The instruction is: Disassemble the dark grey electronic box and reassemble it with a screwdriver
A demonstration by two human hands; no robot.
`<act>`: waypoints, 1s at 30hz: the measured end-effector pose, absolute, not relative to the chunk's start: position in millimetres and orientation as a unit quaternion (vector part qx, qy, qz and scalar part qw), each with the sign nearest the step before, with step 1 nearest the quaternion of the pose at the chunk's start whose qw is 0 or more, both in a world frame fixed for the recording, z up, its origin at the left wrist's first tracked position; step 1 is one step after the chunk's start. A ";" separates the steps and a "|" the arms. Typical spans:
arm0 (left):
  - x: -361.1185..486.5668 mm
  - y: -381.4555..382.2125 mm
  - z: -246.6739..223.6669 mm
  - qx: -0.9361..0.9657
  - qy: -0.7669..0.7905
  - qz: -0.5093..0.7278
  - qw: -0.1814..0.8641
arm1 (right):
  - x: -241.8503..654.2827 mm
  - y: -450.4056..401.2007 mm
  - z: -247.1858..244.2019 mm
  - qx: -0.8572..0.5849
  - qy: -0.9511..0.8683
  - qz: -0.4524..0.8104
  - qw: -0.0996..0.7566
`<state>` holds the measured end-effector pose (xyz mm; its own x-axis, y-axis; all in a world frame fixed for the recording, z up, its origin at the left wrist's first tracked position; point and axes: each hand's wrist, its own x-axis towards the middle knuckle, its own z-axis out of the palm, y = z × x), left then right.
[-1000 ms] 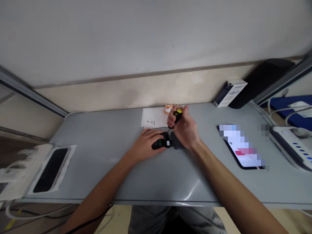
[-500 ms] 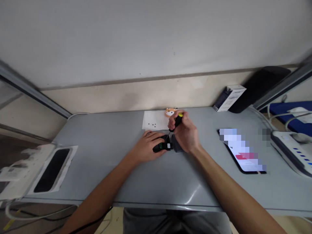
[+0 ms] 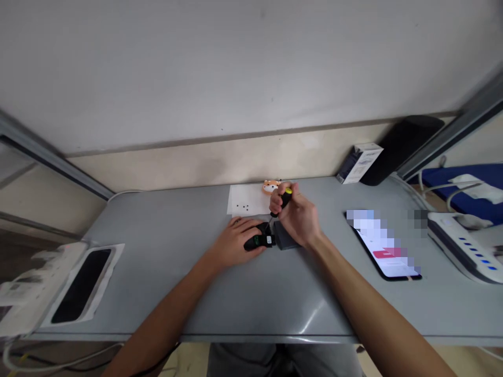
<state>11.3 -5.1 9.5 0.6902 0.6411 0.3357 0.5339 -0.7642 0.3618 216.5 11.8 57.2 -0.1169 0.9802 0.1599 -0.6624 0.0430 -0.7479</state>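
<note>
On the desk, my left hand (image 3: 234, 242) is closed around a small black device (image 3: 259, 241) with green parts and a white label, steadying it on the surface. My right hand (image 3: 299, 220) grips a screwdriver (image 3: 285, 198) with a black handle and yellow end. Its shaft slants down to the left, and the tip meets the device, though the exact contact spot is too small to make out. A dark grey flat block (image 3: 285, 238) lies beside the device, partly hidden under my right hand.
Several tiny dark screws (image 3: 243, 206) lie on white paper (image 3: 236, 195), near an orange animal-face trinket (image 3: 271, 187). A phone (image 3: 385, 251) and power strip (image 3: 463, 246) are at right, another phone (image 3: 82, 285) at left. A box (image 3: 359, 162) leans against a black cylinder (image 3: 401, 149).
The camera view has shifted slightly. Both hands keep their places on the device and the screwdriver; no clear movement of either shows.
</note>
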 end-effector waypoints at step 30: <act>7.8 -7.0 7.6 0.917 0.320 0.213 0.102 | 206.4 2.0 55.8 -0.238 -0.367 0.632 0.640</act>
